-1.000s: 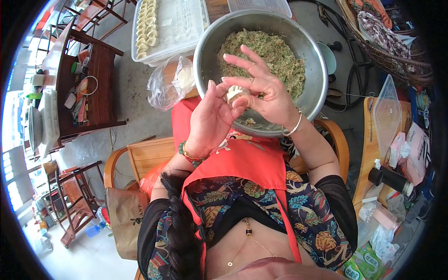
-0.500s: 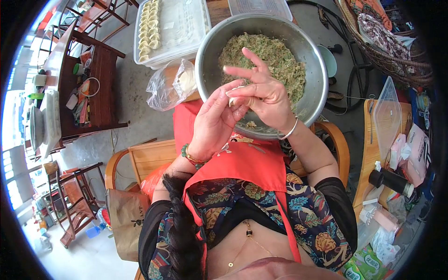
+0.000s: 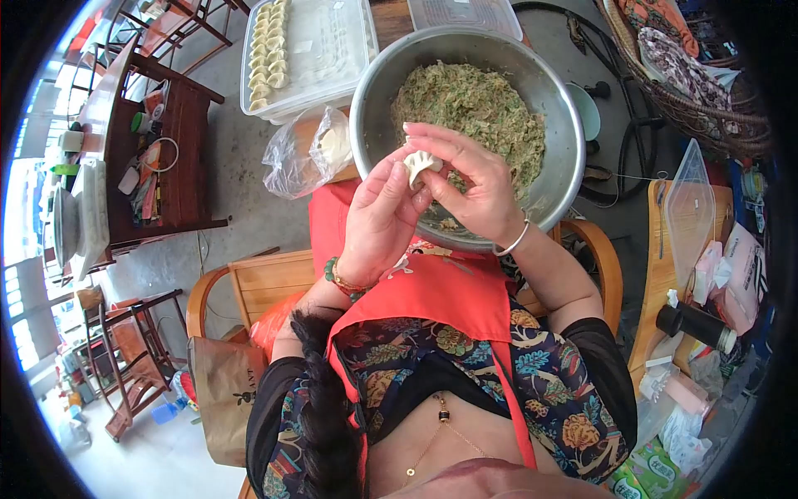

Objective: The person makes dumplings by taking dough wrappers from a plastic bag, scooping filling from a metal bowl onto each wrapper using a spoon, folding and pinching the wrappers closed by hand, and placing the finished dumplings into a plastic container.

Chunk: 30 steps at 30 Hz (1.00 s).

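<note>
Dumpling (image 3: 423, 166) is up in both hands, above the near left side of the bowl (image 3: 568, 150), pleated edge showing. Left hand (image 3: 376, 218) cradles it, grip closed round the left side, thumb against the dough. Right hand (image 3: 480, 185) has it too: thumb at the right end, index finger curved over the far side. Both grips are on it; how hard they press, can't tell.

Handling, my read: light, soft dough, no stiffness to lean on. Skin probably thin, so a hard squeeze on the belly could split it or push the contents out. Pleated edge should be the firmest part, since the dough doubles up there. Best hold: light pinch along the pleats, belly resting on curled fingers. Dough may be a bit tacky; damp fingers would make it slip or smear. Avoid fingernails and point loads.

Further out: bowl holds a heap of green-flecked filling (image 3: 465, 104), moist and loose by the look of it. Left of the bowl, a clear plastic bag (image 3: 287, 162) with pale, round-edged pieces (image 3: 335, 144) inside. Beyond that, a clear tray (image 3: 326, 79) with shaped dumplings (image 3: 268, 50) packed close along its left side.
</note>
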Tool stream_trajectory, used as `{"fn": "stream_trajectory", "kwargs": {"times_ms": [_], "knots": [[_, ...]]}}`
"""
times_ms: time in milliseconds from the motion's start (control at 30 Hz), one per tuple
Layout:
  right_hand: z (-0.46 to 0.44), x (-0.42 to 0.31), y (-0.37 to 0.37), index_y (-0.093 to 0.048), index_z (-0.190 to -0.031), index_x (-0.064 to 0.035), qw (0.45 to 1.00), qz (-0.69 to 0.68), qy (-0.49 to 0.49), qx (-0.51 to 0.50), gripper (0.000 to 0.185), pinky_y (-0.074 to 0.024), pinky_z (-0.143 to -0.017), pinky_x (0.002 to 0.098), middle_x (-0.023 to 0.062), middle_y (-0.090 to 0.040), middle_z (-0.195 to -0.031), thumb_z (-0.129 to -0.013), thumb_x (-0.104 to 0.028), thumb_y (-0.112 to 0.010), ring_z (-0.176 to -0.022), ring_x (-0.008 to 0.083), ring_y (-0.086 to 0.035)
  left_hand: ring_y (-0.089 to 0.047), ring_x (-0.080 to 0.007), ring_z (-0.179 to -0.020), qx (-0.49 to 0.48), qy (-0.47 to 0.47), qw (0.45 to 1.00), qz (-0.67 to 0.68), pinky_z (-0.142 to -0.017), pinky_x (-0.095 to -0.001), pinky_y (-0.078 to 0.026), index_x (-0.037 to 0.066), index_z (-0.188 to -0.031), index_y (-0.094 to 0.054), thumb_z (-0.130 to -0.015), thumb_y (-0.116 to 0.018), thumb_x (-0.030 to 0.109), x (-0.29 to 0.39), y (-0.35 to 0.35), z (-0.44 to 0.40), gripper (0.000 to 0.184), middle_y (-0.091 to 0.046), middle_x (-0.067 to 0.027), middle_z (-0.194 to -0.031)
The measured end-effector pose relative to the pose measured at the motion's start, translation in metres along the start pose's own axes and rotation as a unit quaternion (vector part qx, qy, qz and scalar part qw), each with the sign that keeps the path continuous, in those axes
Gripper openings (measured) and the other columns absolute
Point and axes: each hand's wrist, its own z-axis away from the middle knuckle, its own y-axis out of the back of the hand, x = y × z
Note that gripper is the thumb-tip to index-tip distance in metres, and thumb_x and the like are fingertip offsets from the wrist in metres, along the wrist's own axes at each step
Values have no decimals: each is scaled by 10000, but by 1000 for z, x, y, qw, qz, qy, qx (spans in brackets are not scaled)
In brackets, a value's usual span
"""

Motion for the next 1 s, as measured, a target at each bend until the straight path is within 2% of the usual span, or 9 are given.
{"fn": "stream_trajectory", "kwargs": {"times_ms": [100,333,433,500,533,633,767,867,1000], "knots": [[3,-1,-7,-632,-1178,-46,999,0,-18,29,359,-539,-878,331,129,-623,-1265,-828,35,-634,-1094,262,-645,-521,-270,-1256,-23,-11,999,-42,-1073,-381,-427,-42,-1410,-378,-1027,-461,160,-4,7,1,441,-524,-157,-1347],[-5,5,-10,-623,-1179,-33,999,-20,-43,1,360,-538,-870,347,149,-597,-1292,-827,43,-620,-1097,288,-634,-523,-238,-1254,-19,-20,999,-25,-1058,-372,-440,-37,-1433,-353,-1021,-473,131,0,13,-2,461,-538,-149,-1336],[-19,1,-6,-637,-1150,-32,999,46,0,-24,348,-527,-863,364,142,-601,-1240,-808,32,-637,-1059,287,-625,-527,-223,-1247,10,-21,999,-31,-1052,-361,-446,-36,-1421,-376,-1020,-473,127,4,18,0,443,-549,-142,-1323],[-32,-3,-1,-660,-1093,-39,973,192,93,-93,322,-516,-839,377,126,-599,-1128,-776,15,-658,-974,280,-611,-521,-194,-1236,42,-16,998,-53,-1062,-346,-434,-29,-1421,-382,-1024,-459,109,6,25,2,427,-516,-121,-1351],[-38,-1,-3,-673,-1015,-32,967,190,133,-104,254,-508,-802,376,113,-594,-987,-763,-7,-664,-878,277,-594,-521,-194,-1236,45,-22,997,-53,-1062,-346,-434,-29,-1421,-382,-1024,-459,109,9,28,2,427,-516,-121,-1351],[-51,-1,-11,-665,-959,-18,959,173,142,-173,191,-514,-798,373,104,-599,-936,-768,-24,-656,-889,275,-598,-516,-188,-1238,77,-18,995,-63,-1086,-360,-413,-35,-1419,-383,-1030,-447,118,18,35,3,423,-513,-122,-1351],[-83,7,-25,-655,-904,-12,954,169,150,-195,107,-526,-757,378,122,-604,-893,-807,-56,-639,-840,296,-620,-494,-248,-1282,82,-50,995,-11,-1109,-406,-388,-48,-1424,-355,-1044,-410,157,32,43,9,435,-494,-161,-1371],[-129,29,-50,-677,-905,-12,957,179,151,-172,106,-528,-680,362,133,-641,-834,-818,-73,-675,-743,278,-651,-494,-372,-1278,130,-57,990,-24,-1081,-424,-420,-79,-1397,-361,-1041,-386,150,47,52,15,425,-499,-226,-1355],[-184,83,-101,-681,-865,-16,951,229,119,-173,120,-531,-681,372,135,-653,-785,-818,-125,-666,-716,281,-660,-553,-344,-1218,151,-56,986,-39,-1035,-422,-463,-74,-1355,-423,-1029,-413,130,53,64,25,384,-539,-231,-1312]]}}
